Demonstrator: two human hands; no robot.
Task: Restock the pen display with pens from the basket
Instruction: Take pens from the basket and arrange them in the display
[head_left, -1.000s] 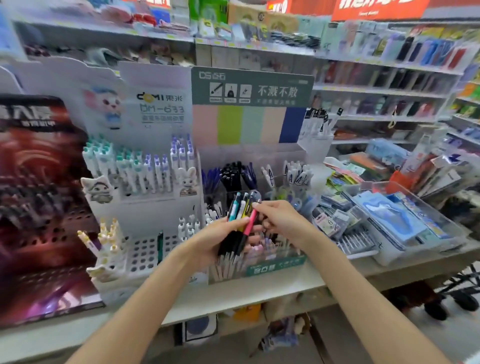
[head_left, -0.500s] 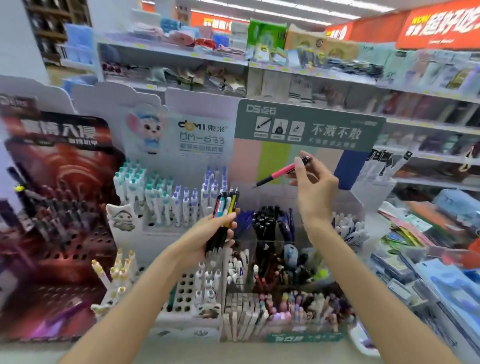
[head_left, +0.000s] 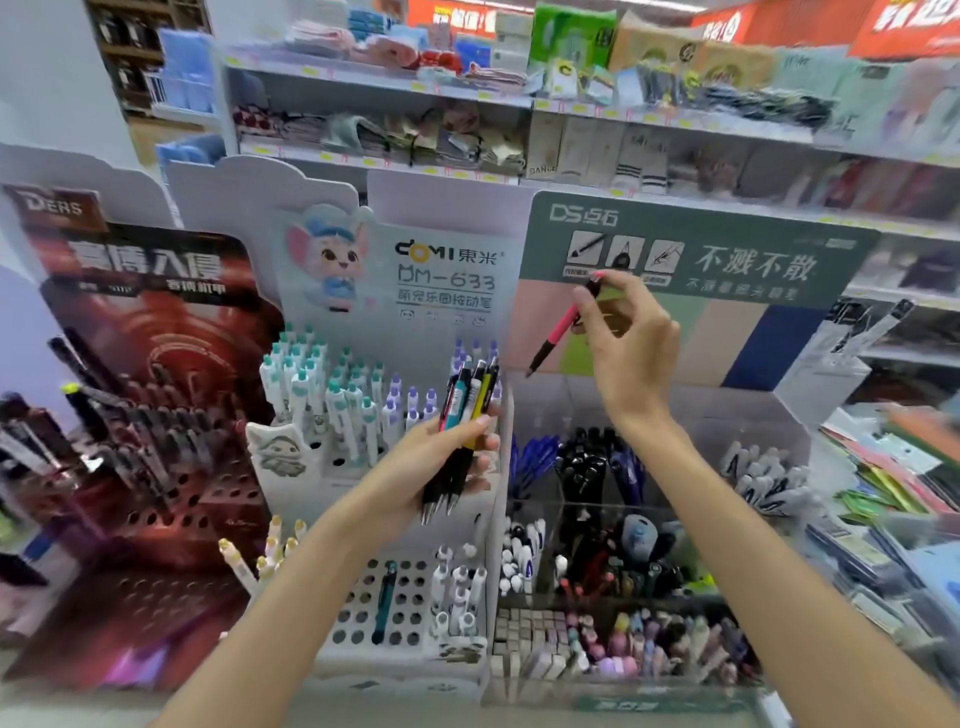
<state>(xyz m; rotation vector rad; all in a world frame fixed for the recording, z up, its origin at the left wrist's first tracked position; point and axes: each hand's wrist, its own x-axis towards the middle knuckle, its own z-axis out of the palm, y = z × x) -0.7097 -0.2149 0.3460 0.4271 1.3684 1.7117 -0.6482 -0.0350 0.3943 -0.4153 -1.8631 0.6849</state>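
Observation:
My left hand (head_left: 441, 462) grips a bundle of pens (head_left: 462, 431) with black lower barrels and teal, white and yellow uppers, tips pointing down, in front of the white Domi display (head_left: 363, 613). My right hand (head_left: 628, 343) is raised before the green DS display's header (head_left: 691, 260) and pinches a single pink-and-black pen (head_left: 558, 330) near its top, tip slanting down-left. Below it sit the DS display's clear compartments (head_left: 649, 499) with blue, black and white pens. The basket is not in view.
A dark red perforated pen stand (head_left: 140, 467) stands at the left. The white Domi display holds teal- and purple-capped pens and one teal pen (head_left: 384, 603) in its lower hole grid. Store shelves (head_left: 519, 104) rise behind; packaged stationery (head_left: 893, 493) crowds the right.
The camera has come closer to the displays. My right hand pulled the pink pen from the bundle, lifted it to the DS header, and now tilts its tip further down. The left hand keeps the bundle.

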